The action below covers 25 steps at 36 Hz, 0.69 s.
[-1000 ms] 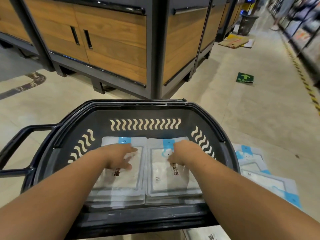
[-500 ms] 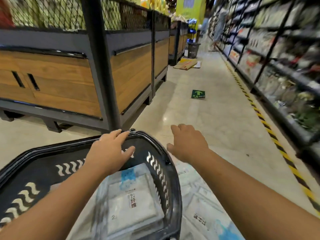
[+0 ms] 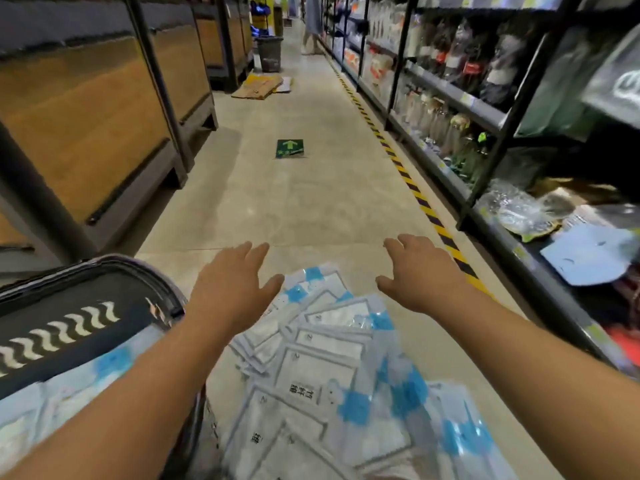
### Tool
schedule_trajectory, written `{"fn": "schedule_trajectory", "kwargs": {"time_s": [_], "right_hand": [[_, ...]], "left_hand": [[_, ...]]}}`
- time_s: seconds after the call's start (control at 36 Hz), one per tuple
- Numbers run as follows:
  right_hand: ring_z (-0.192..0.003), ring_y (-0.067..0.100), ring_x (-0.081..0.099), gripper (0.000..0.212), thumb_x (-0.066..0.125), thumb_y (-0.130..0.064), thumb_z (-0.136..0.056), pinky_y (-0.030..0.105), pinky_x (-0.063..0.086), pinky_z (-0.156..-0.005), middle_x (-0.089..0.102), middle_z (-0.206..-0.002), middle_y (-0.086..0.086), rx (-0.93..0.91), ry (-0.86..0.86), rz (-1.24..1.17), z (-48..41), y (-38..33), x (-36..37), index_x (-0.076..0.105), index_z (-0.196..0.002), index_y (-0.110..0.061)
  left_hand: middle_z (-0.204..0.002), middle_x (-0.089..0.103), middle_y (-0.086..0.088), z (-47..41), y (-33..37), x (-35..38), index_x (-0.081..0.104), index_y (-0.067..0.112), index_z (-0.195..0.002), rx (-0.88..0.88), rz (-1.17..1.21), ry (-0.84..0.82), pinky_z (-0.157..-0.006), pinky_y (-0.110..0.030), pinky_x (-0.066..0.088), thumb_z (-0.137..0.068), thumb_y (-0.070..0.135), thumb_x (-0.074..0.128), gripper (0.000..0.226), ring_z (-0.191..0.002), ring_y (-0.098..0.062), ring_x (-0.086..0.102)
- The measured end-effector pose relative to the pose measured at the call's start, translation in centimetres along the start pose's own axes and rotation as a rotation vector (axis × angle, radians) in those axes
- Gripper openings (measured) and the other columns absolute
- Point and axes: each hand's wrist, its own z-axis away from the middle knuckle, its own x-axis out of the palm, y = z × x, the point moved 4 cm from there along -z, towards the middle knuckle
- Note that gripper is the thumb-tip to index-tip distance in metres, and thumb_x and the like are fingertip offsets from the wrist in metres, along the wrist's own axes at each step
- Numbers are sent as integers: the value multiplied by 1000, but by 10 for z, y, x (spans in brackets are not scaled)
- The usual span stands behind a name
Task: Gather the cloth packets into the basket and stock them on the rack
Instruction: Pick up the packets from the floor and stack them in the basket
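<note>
Both hands empty: left hand [image 3: 230,289] and right hand [image 3: 419,275] hovered, fingers spread, over the loose pile of cloth packets [image 3: 329,358] on the floor [image 3: 311,209], just right of the basket [image 3: 104,289], which already held some. Packets looked flat, light, soft inside slick film, so likely to slide apart. Best taken as a small stack, pinched at opposite edges.

Two hands of mine: left hand [image 3: 232,289] and right hand [image 3: 420,275]. One basket [image 3: 104,271], one green arrow sign [image 3: 290,148], one bin [image 3: 269,53]. The packets [image 3: 325,341] on the floor [image 3: 311,209] overlap; I count at least six.
</note>
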Motion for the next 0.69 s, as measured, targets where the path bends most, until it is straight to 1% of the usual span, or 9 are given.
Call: {"fn": "schedule_trajectory", "kwargs": {"time_s": [0.08,0.19,0.25,0.33,0.39,0.47,0.58,0.64,0.69], "right_hand": [[-140,29,34,72,48,-56,-97,41,41,-106,30,-157,7,43,-70,0,13,28,28,24,-155,-21],[-139,29,35,70,49,-56,-97,42,42,-106,34,-155,8,84,-147,9,28,55,70,28,-153,-20],[-138,29,37,69,50,-56,-96,42,44,-105,36,-153,8,101,-177,10,36,65,93,30,-151,-20],[-136,29,39,68,51,-56,-95,42,45,-104,36,-153,7,122,-234,-3,47,74,128,32,-150,-21],[-138,29,37,69,50,-56,-96,42,43,-106,34,-156,7,126,-282,-15,55,76,151,31,-152,-21],[-139,29,36,68,48,-55,-96,42,42,-107,33,-157,8,109,-352,-22,69,73,185,31,-153,-20],[-143,29,31,71,48,-53,-96,40,38,-110,27,-160,10,66,-428,-64,89,60,233,27,-155,-19],[-142,29,31,74,49,-56,-95,40,38,-110,26,-160,9,39,-455,-100,98,50,255,25,-155,-19],[-146,29,26,80,48,-62,-95,41,36,-112,18,-164,9,20,-493,-122,106,41,275,20,-157,-20]], "left_hand": [[-164,21,-1,-3,34,27,18,31,-158,72,-80,-50,-117,-39,25,-98,62,36,69,-149,-23,21],[-166,12,-2,0,64,67,13,32,-158,166,-218,-136,-119,-41,23,-99,62,31,69,-150,-28,17],[-167,9,-3,2,72,88,10,33,-159,190,-240,-180,-120,-44,21,-99,63,30,70,-151,-30,14],[-167,9,-3,9,77,120,11,33,-158,204,-224,-247,-118,-44,24,-99,63,30,70,-151,-29,14],[-167,8,-3,15,74,145,10,33,-158,201,-232,-298,-119,-45,24,-99,63,29,70,-151,-29,13],[-167,2,-3,27,58,183,5,34,-159,192,-247,-374,-121,-47,19,-99,64,27,70,-153,-30,8],[-167,-3,-2,57,35,226,3,36,-159,155,-206,-472,-121,-46,17,-99,65,27,71,-153,-29,5],[-167,-7,-1,80,20,249,2,37,-158,148,-205,-522,-122,-48,16,-96,70,27,74,-153,-28,2],[-167,-11,0,103,5,269,0,41,-157,167,-216,-566,-122,-51,14,-88,80,20,82,-153,-28,-1]]}}
